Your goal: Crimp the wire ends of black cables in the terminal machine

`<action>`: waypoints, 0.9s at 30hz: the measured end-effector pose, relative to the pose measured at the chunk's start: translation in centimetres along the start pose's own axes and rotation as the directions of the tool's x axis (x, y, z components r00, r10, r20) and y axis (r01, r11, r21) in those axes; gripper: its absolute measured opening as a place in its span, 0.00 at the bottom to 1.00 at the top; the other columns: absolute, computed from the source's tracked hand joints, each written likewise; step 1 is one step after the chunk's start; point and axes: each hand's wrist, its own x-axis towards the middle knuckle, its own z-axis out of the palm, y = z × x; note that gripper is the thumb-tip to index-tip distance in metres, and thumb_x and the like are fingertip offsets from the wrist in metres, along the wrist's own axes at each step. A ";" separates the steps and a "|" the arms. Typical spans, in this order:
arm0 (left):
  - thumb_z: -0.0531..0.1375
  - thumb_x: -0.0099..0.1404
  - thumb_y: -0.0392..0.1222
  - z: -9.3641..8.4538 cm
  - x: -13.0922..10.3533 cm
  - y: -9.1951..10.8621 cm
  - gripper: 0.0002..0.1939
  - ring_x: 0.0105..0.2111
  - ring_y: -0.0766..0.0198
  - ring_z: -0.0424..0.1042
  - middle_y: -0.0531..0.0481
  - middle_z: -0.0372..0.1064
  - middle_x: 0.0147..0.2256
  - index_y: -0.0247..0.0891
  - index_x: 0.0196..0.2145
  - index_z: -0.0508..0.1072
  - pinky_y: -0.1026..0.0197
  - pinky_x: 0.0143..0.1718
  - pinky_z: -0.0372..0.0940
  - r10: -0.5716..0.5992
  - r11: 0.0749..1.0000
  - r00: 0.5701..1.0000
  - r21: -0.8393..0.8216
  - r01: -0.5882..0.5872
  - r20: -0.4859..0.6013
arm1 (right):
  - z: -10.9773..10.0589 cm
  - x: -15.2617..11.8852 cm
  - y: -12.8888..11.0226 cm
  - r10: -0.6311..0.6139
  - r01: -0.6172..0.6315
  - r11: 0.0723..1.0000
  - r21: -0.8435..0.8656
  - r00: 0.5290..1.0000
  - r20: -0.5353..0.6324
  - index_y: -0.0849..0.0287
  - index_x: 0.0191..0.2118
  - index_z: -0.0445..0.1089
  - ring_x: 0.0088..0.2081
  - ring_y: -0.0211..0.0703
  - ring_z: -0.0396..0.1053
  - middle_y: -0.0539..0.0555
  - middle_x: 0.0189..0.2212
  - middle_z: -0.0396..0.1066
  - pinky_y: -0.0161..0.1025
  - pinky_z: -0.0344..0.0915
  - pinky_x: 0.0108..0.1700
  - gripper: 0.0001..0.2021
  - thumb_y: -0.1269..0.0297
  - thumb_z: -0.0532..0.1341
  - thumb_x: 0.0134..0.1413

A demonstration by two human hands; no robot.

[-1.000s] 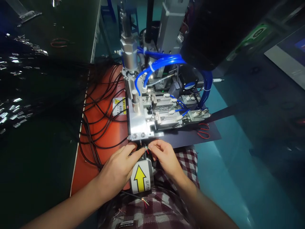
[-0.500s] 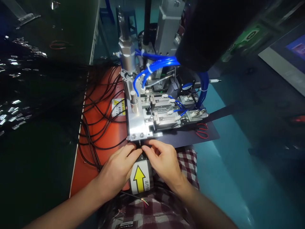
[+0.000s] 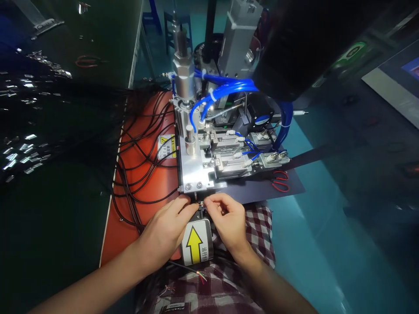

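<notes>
My left hand is closed, thumb and fingers pinched at the front edge of the metal machine. Close beside it, my right hand pinches with thumb and forefinger around a tiny shiny piece between the two hands. What exactly each hand grips is too small to name. Just below the fingertips sits a block with a white label and yellow arrow. A black cable with bare coloured wire ends lies over the checked cloth below it.
Black cables run over the orange surface at left, near a warning label. Blue tubes arch above the machine. Red-handled scissors lie on the dark plate at right. A large dark shape hangs at upper right.
The view has shifted, so the machine appears slightly farther right. My fingertips have parted slightly, and a tiny shiny piece now shows between them.
</notes>
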 end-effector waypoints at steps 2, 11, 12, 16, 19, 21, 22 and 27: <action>0.50 0.64 0.29 0.0 0.0 0.0 0.14 0.34 0.58 0.70 0.42 0.67 0.36 0.30 0.45 0.69 0.57 0.33 0.70 0.000 1.000 1.000 0.003 0.000 -0.002 | 0.0 0.0 0.1 0.081 -0.085 0.992 0.090 0.996 0.039 0.60 0.26 0.69 0.23 0.38 0.61 0.49 0.22 0.67 0.35 0.58 0.26 0.06 0.65 0.60 0.52; 0.50 0.63 0.28 0.0 -0.1 0.1 0.15 0.34 0.57 0.69 0.41 0.67 0.37 0.31 0.47 0.66 0.57 0.33 0.70 0.040 0.997 0.999 0.065 -0.039 -0.010 | -0.1 0.3 0.1 0.177 -0.199 0.957 0.212 0.977 0.119 0.60 0.26 0.66 0.22 0.35 0.58 0.47 0.20 0.63 0.33 0.55 0.25 0.08 0.62 0.61 0.51; 0.50 0.63 0.28 0.0 -0.1 0.1 0.15 0.34 0.57 0.69 0.41 0.67 0.37 0.31 0.47 0.66 0.56 0.33 0.70 0.041 0.996 0.999 0.084 -0.041 -0.001 | -0.1 0.4 0.1 0.218 -0.249 0.933 0.260 0.965 0.143 0.60 0.26 0.65 0.21 0.34 0.57 0.46 0.19 0.62 0.33 0.55 0.24 0.09 0.61 0.62 0.50; 0.51 0.62 0.28 -0.1 -0.2 0.2 0.16 0.33 0.56 0.70 0.42 0.67 0.37 0.33 0.48 0.66 0.55 0.31 0.69 0.027 0.984 0.999 0.176 -0.034 0.043 | -0.1 0.9 0.4 0.314 -0.371 0.859 0.353 0.926 0.209 0.60 0.24 0.65 0.17 0.32 0.51 0.43 0.15 0.58 0.32 0.48 0.20 0.11 0.59 0.64 0.45; 0.51 0.62 0.27 -0.2 -0.2 0.3 0.16 0.32 0.56 0.70 0.42 0.68 0.36 0.34 0.47 0.67 0.55 0.29 0.70 0.019 0.977 0.999 0.211 -0.026 0.037 | -0.4 0.8 1.0 0.325 -0.384 0.843 0.377 0.922 0.211 0.61 0.24 0.66 0.17 0.31 0.50 0.43 0.15 0.57 0.32 0.46 0.20 0.12 0.58 0.63 0.46; 0.51 0.61 0.27 -0.3 -0.1 0.3 0.16 0.32 0.56 0.71 0.42 0.68 0.37 0.33 0.47 0.67 0.55 0.30 0.70 0.026 0.977 0.999 0.210 -0.032 0.029 | -0.7 0.4 1.3 0.308 -0.350 0.866 0.357 0.936 0.171 0.61 0.25 0.66 0.17 0.31 0.51 0.44 0.16 0.58 0.32 0.47 0.21 0.12 0.57 0.62 0.49; 0.51 0.61 0.27 -0.3 0.0 0.3 0.16 0.32 0.56 0.71 0.42 0.68 0.37 0.33 0.47 0.67 0.55 0.30 0.70 0.027 0.979 0.999 0.203 -0.033 0.030 | -0.8 0.0 1.3 0.297 -0.334 0.883 0.330 0.941 0.161 0.61 0.26 0.67 0.18 0.31 0.51 0.44 0.16 0.58 0.32 0.48 0.21 0.12 0.56 0.61 0.50; 0.51 0.62 0.28 -0.4 0.4 0.2 0.15 0.32 0.57 0.71 0.44 0.67 0.36 0.34 0.46 0.68 0.57 0.29 0.70 0.010 0.986 0.999 0.165 -0.015 0.030 | -0.8 -1.4 -0.1 0.254 -0.276 0.953 0.124 0.952 0.171 0.62 0.26 0.68 0.20 0.34 0.54 0.48 0.19 0.62 0.32 0.51 0.22 0.10 0.60 0.62 0.49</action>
